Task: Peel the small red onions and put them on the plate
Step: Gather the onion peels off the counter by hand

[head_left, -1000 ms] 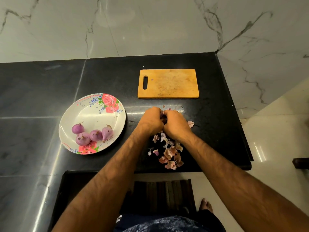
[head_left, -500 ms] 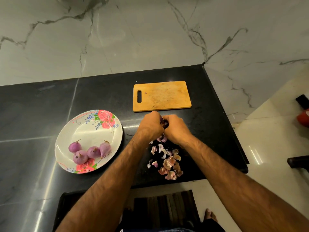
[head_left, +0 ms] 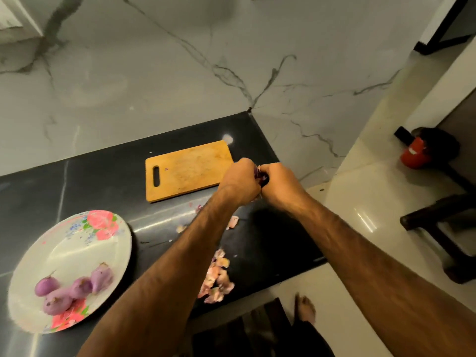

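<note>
Head view, from left to right: the plate (head_left: 77, 253) at near left carries four peeled onions (head_left: 74, 288). The cutting board (head_left: 188, 168) lies far from it. Right of the board, the left hand (head_left: 239, 182) and right hand (head_left: 279, 186) close together on one onion (head_left: 258, 173), mostly hidden. I judge small pinches of skin work best. Loose peels (head_left: 216, 279) lie near; nothing blocks the plate.

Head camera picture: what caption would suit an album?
Both hands, left and right, peel a small red onion beside a plate.
</note>
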